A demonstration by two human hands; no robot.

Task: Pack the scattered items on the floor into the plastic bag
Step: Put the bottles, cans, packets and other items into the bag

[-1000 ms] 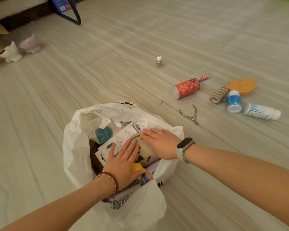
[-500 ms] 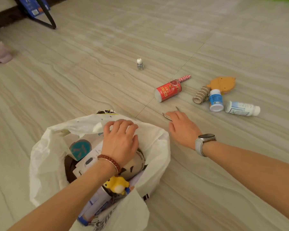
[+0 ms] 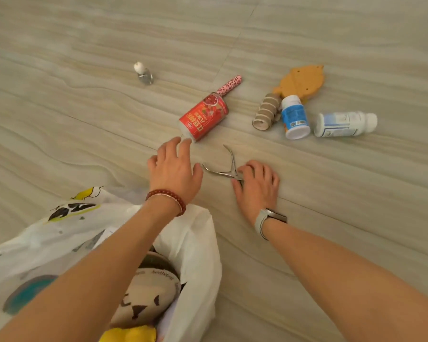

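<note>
The white plastic bag stands open at the lower left, with a beige pouch and a yellow toy inside. My left hand is stretched out past the bag, fingers apart and holding nothing, its fingertips close to a red can lying on its side. Metal nippers lie on the floor between my hands. My right hand rests on the floor with thumb and fingers curled onto the nippers' jaw end, while the two handles stick out to the left.
Farther out on the tiled floor lie a pink spotted stick, a small glass bottle, a cardboard roll, a blue-labelled bottle, a white bottle and an orange fish-shaped piece.
Both hands left the bag. The right hand went to the nippers and closed on their jaw end. The left hand then moved forward toward the red can. The view shifted forward.
</note>
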